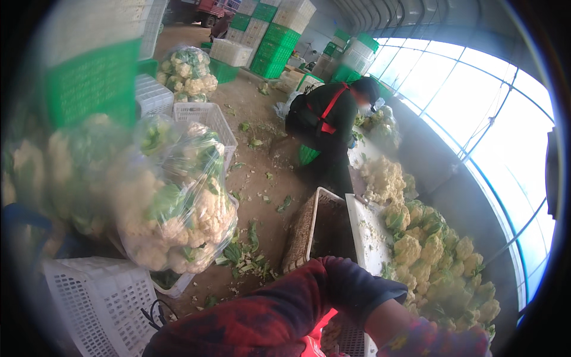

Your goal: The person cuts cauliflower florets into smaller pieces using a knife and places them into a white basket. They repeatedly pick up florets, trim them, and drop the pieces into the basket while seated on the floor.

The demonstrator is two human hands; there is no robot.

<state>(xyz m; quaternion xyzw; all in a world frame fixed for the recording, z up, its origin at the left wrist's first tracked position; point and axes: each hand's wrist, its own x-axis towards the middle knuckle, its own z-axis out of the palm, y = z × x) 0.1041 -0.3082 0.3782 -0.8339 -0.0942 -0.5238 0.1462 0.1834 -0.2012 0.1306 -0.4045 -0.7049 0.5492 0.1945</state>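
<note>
My left arm, in a red and dark blue sleeve, reaches across the bottom of the head view, bent at the elbow. My left hand [435,342], in a blurred patterned glove or cuff, is at the lower edge beside piled cauliflower heads [430,250]; its fingers cannot be made out. My right hand is out of view. Beyond my forearm, a white work surface [366,230] strewn with crumbs and leaf bits carries a knife-like tool [362,199] at its far end. Part of a red apron [319,334] and a crate [352,341] show under my arm.
A co-worker [328,111] bends over the farther work surface. A tan plastic crate [303,230] stands by my elbow. Left are a clear bag of cauliflower [187,205], a white crate [105,303] and stacked green crates [93,85]. Leaf scraps [243,256] litter the floor.
</note>
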